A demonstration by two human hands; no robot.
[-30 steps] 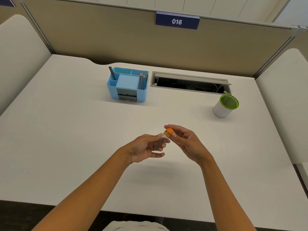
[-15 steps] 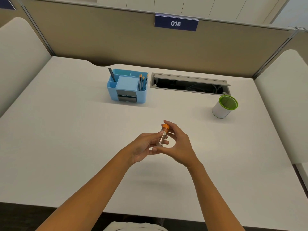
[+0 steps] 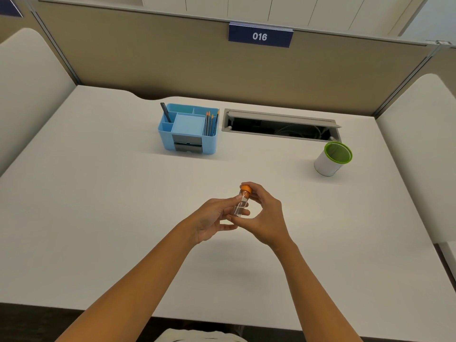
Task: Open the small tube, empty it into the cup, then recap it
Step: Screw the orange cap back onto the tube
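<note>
Both forearms reaching forward over the white desk [image 3: 98, 218], meeting above its middle. Left hand [image 3: 212, 219] turned palm-right, fingers loosely curled, thumb and fingertips pinching the lower half of the small tube [image 3: 241, 204]. Right hand [image 3: 265, 215] arched over from the other side, index finger hooked behind the orange cap [image 3: 246, 189], thumb pressed near the clear base, so closed on the tube top and bottom. Tube nearly upright between the two sets of fingers, cap at the top and on, tilted slightly right. White cup [image 3: 332, 160] with green rim well apart, beyond and to the right of the right fingers; blue organizer [image 3: 188, 132] well beyond the left fingers
</note>
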